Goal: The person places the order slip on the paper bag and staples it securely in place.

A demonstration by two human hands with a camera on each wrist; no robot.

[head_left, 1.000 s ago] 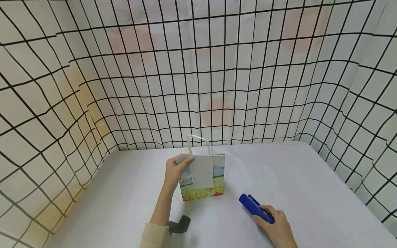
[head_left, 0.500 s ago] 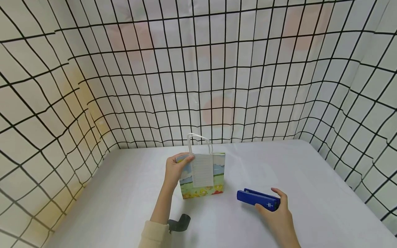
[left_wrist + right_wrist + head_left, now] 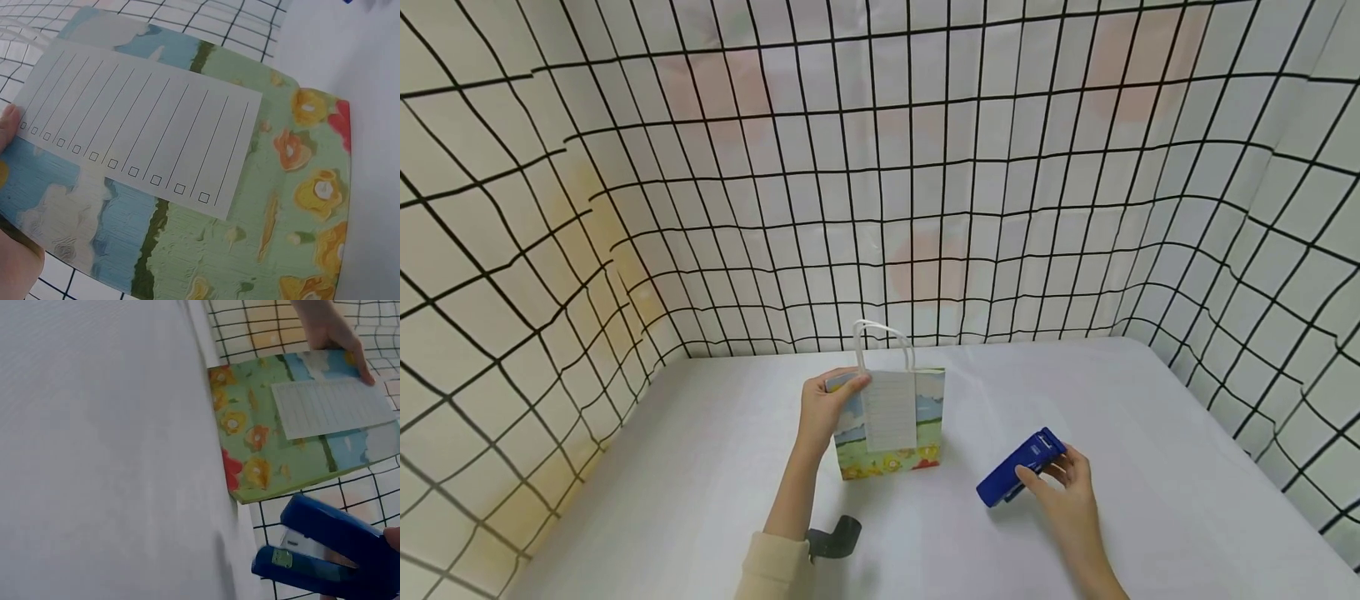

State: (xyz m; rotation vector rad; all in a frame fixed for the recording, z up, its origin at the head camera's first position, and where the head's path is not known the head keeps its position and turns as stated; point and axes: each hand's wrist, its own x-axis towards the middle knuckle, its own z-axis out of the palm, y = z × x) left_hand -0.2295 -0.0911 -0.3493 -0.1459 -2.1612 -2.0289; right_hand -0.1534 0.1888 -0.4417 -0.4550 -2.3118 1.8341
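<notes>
the left hand [image 3: 822,408] pinches the upper left edge of a printed paper bag [image 3: 929,425], thumb on the front and fingers behind. the bag is upright in the middle of the white surface [image 3: 715,475], its white handles [image 3: 887,330] rising above it. a lined white sheet [image 3: 891,412] with a row of little checkboxes covers much of its front; flowers are printed along the bottom.

the right hand [image 3: 1066,492] grips a blue stapler [image 3: 1017,470] between thumb and fingers, to the right of the bag and apart from it. the right wrist view shows the stapler's two arms spread apart. a dark bent object [image 3: 837,537] sits beside the left sleeve [image 3: 773,560], partly hidden. a black grid [image 3: 911,105] runs behind the surface.
</notes>
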